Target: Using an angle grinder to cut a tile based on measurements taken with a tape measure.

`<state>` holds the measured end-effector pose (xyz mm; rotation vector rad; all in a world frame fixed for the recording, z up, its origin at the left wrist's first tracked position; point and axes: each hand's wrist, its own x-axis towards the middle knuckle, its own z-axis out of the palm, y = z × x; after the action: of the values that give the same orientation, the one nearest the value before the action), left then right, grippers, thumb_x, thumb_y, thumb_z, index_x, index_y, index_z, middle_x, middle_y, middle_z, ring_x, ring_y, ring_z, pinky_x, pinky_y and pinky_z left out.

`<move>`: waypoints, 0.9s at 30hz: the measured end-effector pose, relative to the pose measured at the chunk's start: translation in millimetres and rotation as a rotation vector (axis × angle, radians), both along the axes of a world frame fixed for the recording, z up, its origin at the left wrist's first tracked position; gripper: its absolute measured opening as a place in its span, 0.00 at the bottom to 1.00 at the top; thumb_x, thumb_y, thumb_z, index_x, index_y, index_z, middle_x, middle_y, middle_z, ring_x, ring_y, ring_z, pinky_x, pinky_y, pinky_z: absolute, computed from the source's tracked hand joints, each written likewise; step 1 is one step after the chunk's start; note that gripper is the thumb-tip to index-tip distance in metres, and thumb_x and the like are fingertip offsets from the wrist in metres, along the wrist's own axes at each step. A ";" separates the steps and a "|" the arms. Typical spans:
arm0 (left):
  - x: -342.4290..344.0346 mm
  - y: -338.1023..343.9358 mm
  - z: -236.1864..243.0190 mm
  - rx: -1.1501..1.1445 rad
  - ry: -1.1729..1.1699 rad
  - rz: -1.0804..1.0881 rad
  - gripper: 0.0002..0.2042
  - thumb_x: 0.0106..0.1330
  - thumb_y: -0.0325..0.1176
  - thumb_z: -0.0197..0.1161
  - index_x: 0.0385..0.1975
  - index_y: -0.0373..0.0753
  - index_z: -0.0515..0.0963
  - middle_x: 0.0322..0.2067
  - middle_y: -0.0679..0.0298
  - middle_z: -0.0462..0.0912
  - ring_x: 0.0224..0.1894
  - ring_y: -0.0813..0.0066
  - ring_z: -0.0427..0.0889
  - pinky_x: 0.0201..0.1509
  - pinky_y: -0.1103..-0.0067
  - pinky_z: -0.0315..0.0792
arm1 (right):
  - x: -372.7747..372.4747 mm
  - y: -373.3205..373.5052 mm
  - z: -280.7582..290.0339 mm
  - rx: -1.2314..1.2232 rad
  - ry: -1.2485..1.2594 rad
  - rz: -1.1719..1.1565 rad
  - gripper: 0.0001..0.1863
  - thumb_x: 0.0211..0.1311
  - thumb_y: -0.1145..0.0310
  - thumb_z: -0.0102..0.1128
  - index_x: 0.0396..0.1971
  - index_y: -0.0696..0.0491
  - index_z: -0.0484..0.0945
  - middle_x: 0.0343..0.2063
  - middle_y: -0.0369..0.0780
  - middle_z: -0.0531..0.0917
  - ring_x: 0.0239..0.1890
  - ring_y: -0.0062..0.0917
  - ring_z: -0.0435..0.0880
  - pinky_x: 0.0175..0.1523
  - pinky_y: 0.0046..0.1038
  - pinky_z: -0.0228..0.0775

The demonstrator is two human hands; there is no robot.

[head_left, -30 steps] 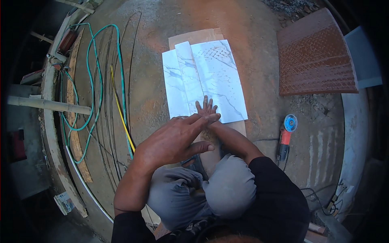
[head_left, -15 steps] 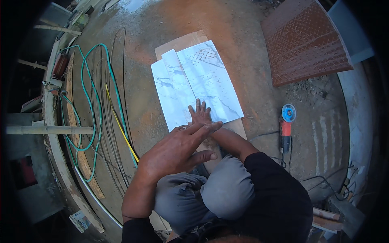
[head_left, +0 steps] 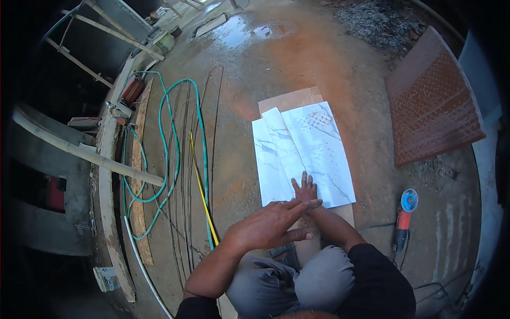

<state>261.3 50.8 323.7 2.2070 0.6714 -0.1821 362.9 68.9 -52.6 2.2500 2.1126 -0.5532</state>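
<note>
White marble-patterned tile (head_left: 324,143) lies on a sheet of cardboard (head_left: 292,99) in front of my knees. A narrower strip of the same marbled tile (head_left: 280,133) rests lengthwise along it, left of the middle. My right hand (head_left: 305,190) is laid flat near the close end of the tiles, fingers spread, by the strip's edge. Nearer to me, my left hand (head_left: 268,226) is held up with its fingers stretched out and thumb apart, gripping nothing. It overlaps the right wrist in the view; whether they touch I cannot tell. Brown specks dot the tile's right part.
An angle grinder (head_left: 402,223) with a blue disc lies to the right, its cable trailing. Behind it leans a reddish-brown textured panel (head_left: 433,101). To the left are a looped green hose (head_left: 197,114), a yellow strip (head_left: 197,178), thin rods and a bamboo pole (head_left: 90,154).
The view has swung, so the tiles, grinder and hose sit lower and farther right in the picture. Both hands keep nearly the same pose, the right one still on the tiles.
</note>
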 end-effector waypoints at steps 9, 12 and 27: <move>-16.4 1.1 3.1 -0.025 0.003 0.038 0.34 0.64 0.48 0.61 0.68 0.43 0.57 0.53 0.48 0.75 0.54 0.47 0.76 0.56 0.63 0.70 | 95.3 1.3 29.5 -0.069 0.003 -0.161 0.64 0.34 0.57 0.73 0.72 0.43 0.41 0.53 0.54 0.65 0.53 0.48 0.68 0.55 0.51 0.62; -28.6 5.3 1.5 -0.032 -0.028 0.095 0.34 0.63 0.47 0.63 0.66 0.39 0.60 0.57 0.49 0.73 0.57 0.50 0.75 0.59 0.65 0.69 | 143.9 -28.5 26.3 -0.016 -0.012 -0.209 0.63 0.33 0.58 0.72 0.72 0.43 0.42 0.53 0.54 0.65 0.53 0.50 0.69 0.58 0.52 0.62; -31.7 5.5 -4.6 -0.033 -0.057 0.086 0.34 0.63 0.51 0.60 0.65 0.40 0.62 0.57 0.48 0.73 0.59 0.48 0.73 0.59 0.63 0.68 | 199.2 -120.8 21.1 -0.176 0.287 -0.556 0.54 0.37 0.45 0.73 0.65 0.53 0.59 0.54 0.56 0.73 0.57 0.48 0.73 0.60 0.45 0.65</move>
<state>229.6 56.4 319.2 2.1390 0.7246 -0.0852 562.1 -51.9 -31.5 2.7760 1.4147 -1.0827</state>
